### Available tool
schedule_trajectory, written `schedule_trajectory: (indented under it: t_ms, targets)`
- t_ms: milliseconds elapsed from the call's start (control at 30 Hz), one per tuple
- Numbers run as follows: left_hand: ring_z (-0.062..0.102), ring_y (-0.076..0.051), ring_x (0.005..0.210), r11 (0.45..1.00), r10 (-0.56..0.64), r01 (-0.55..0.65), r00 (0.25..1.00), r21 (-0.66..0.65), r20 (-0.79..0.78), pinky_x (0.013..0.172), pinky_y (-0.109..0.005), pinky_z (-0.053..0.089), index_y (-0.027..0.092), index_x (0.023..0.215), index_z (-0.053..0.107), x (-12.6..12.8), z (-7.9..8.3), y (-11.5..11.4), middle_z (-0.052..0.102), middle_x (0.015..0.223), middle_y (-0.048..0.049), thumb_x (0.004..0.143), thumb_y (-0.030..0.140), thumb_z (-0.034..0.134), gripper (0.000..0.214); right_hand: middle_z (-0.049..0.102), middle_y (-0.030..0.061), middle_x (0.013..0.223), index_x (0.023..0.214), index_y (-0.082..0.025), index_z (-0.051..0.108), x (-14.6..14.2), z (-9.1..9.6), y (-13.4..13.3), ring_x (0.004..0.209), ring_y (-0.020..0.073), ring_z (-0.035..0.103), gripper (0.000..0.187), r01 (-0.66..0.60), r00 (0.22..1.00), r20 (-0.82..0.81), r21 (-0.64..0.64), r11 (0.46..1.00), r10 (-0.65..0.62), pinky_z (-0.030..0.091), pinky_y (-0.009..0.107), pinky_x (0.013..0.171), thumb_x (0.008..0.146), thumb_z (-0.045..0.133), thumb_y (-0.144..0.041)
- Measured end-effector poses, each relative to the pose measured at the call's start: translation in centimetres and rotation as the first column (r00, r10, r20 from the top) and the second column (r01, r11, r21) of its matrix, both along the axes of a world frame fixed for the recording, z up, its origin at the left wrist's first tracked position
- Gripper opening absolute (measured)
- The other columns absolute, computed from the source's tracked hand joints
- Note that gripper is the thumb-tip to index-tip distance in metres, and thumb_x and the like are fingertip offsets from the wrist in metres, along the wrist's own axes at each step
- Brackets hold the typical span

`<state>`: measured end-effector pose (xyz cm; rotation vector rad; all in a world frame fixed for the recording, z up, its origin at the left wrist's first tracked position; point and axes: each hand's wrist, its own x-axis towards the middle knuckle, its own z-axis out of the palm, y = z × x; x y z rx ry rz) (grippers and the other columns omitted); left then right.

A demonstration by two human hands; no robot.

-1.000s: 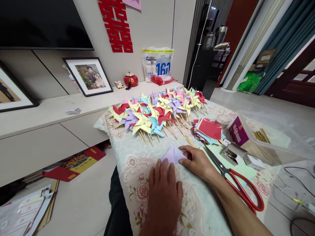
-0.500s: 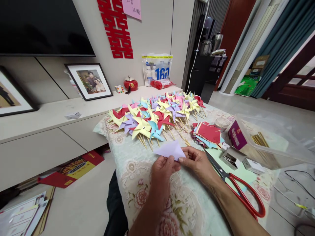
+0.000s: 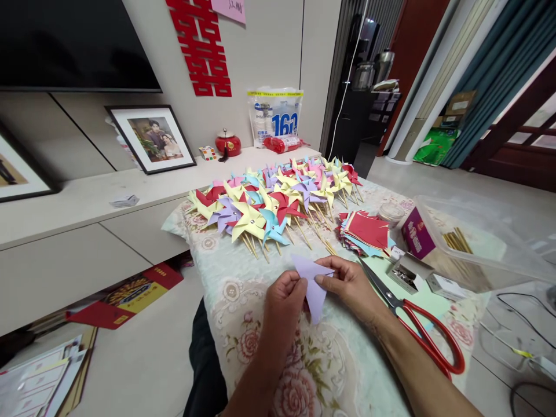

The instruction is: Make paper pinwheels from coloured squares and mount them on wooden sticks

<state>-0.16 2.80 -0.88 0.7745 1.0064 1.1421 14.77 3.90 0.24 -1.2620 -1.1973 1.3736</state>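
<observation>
Nearest, to the left of the scissors (image 3: pixel 396 304), the left hand (image 3: pixel 282 298) pinches the purple paper (image 3: pixel 316 301), its thumb and forefinger clamped on the sheet near its middle. The right hand (image 3: pixel 345 282), between the left hand and the scissors, is clamped on the same sheet, thumb flat on the near face and forefinger along the upper edge. The paper is held up over the tablecloth (image 3: pixel 360 365), left of the scissors, with one point rising and another hanging down between the hands. The thumbs cover much of its centre, so I cannot tell how the layers lie there.

For a clean result, I would judge that a light grip near the middle matters most: firm enough to steady the layers, soft enough not to leave stray creases. The thumbs are best worked close together, easing the points apart without tugging, since thin paper would likely tear inward.

Just right of the scissors' blades sits a small open box (image 3: pixel 410 273); beyond their tip lies a stack of coloured paper (image 3: pixel 367 229). Farthest, beyond the scissors and leftward, finished pinwheels (image 3: pixel 251 221) crowd together.
</observation>
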Motion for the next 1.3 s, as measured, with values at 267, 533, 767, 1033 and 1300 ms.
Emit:
schedule_trajectory:
  t_ms: [267, 533, 767, 1033, 1300]
  targets:
    - [0.052, -0.009, 0.044, 0.987, 0.063, -0.037, 0.984, -0.155, 0.168, 0.045, -0.019, 0.041, 0.018, 0.068, 0.059, -0.7, 0.6, 0.8, 0.061, 0.053, 0.0054, 0.065, 0.026, 0.075, 0.018, 0.059, 0.0063, 0.138, 0.115, -0.031, 0.073, 1.2, 1.3, -0.6, 0.128, 0.0268, 0.054, 0.036, -0.116, 0.977, 0.209, 0.370, 0.922, 0.040, 0.046, 0.043, 0.101, 0.083, 0.063, -0.019]
    - [0.056, -0.012, 0.041, 0.988, -0.014, 0.021, 0.999, -0.151, 0.045, 0.039, -0.020, 0.041, 0.018, 0.070, 0.062, -0.7, 1.0, 0.7, 0.063, 0.052, 0.0031, 0.065, 0.029, 0.070, 0.015, 0.065, 0.0109, 0.126, 0.094, -0.026, 0.076, 1.0, 0.8, -0.4, 0.126, 0.0292, 0.053, 0.010, -0.262, 0.861, 0.505, 0.543, 0.798, -0.060, 0.039, 0.049, 0.104, 0.090, 0.068, -0.029]
    - [0.069, -0.019, 0.070, 0.998, 0.009, -0.006, 0.999, -0.059, 0.048, 0.056, -0.027, 0.057, 0.012, 0.086, 0.069, -0.6, 0.7, 0.0, 0.075, 0.077, -0.0089, 0.072, 0.029, 0.067, 0.023, 0.070, 0.0091, 0.105, 0.075, -0.020, 0.069, 0.5, 1.0, -0.4, 0.098, 0.0233, 0.065, 0.018, -0.127, 0.905, 0.420, 0.404, 0.906, -0.060, 0.046, 0.038, 0.088, 0.089, 0.064, -0.029]
    - [0.065, -0.015, 0.062, 0.997, 0.083, -0.083, 0.996, 0.005, -0.014, 0.050, -0.024, 0.055, 0.011, 0.087, 0.069, -0.4, 0.6, -0.1, 0.073, 0.072, -0.0041, 0.066, 0.026, 0.076, 0.026, 0.071, 0.0053, 0.088, 0.069, -0.020, 0.066, 0.2, 1.0, -0.4, 0.082, 0.0212, 0.063, 0.021, -0.158, 0.893, 0.450, 0.297, 0.942, 0.008, 0.047, 0.035, 0.080, 0.087, 0.062, -0.032]
    - [0.066, -0.015, 0.058, 0.992, 0.127, -0.127, 0.990, 0.000, -0.065, 0.049, -0.024, 0.054, 0.013, 0.083, 0.066, -0.3, 0.0, 0.0, 0.072, 0.070, -0.0039, 0.067, 0.028, 0.076, 0.025, 0.067, 0.0006, 0.077, 0.100, -0.019, 0.064, 0.0, 0.7, -0.4, 0.069, 0.0172, 0.062, 0.030, -0.023, 0.985, 0.172, 0.122, 0.992, 0.002, 0.047, 0.030, 0.066, 0.078, 0.072, -0.038]
